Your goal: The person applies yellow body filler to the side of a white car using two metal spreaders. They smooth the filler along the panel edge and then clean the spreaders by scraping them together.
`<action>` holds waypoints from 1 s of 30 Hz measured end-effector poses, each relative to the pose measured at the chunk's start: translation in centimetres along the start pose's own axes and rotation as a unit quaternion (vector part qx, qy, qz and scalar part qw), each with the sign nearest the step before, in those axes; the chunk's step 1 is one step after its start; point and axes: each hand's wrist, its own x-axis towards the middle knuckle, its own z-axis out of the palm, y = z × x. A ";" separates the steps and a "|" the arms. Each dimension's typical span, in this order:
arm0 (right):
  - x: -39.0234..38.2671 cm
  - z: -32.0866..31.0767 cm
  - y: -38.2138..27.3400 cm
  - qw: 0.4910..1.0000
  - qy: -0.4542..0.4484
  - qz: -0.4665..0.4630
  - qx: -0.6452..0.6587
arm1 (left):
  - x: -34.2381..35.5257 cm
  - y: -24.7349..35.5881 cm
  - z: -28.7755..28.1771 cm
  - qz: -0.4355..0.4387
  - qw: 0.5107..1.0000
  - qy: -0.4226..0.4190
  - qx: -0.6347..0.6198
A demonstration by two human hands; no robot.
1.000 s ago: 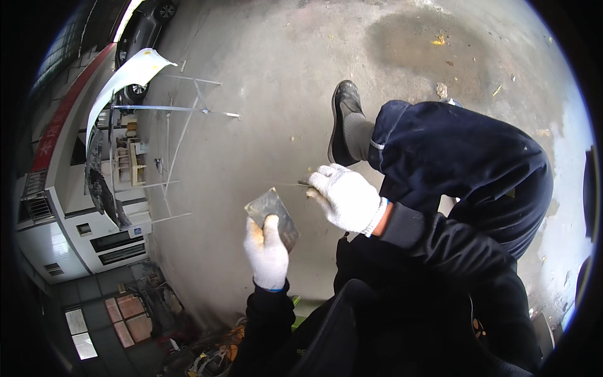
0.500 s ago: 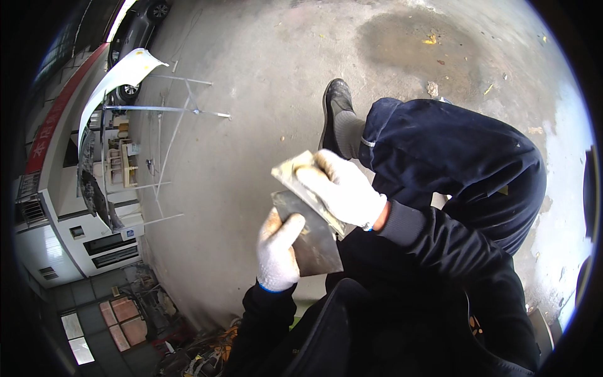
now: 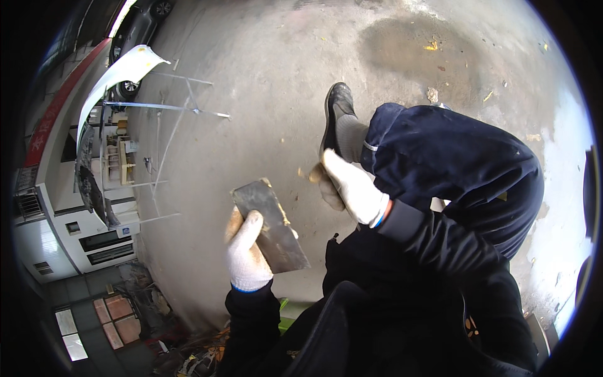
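Observation:
My left hand (image 3: 247, 254), in a white glove with stained fingertips, grips a dark rectangular plate (image 3: 270, 223), thumb on its upper face. A yellowish, putty-like smear clings along the plate's right edge. To the right and apart from it, my gloved right hand (image 3: 353, 190) is held with its fingers curled and stained brownish. Whether anything sits inside those fingers is hidden. A small tan bit (image 3: 300, 171) shows just left of the fingertips.
My bent leg (image 3: 452, 151) and dark shoe (image 3: 339, 103) are at right of centre on the concrete floor (image 3: 251, 94). At left, a metal stand (image 3: 163, 108) carries a white curved panel (image 3: 122, 70). A wet patch (image 3: 421, 50) lies far off; assorted clutter (image 3: 195, 358) is lower left.
My hands have drawn apart. The left has moved left with the dark plate. The tan-smeared flat piece my right hand gripped against it no longer shows in that hand.

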 end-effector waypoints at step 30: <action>-0.1 0.2 -4.7 0.979 0.008 -0.150 0.135 | 2.2 -2.5 -0.7 0.293 0.935 0.091 0.177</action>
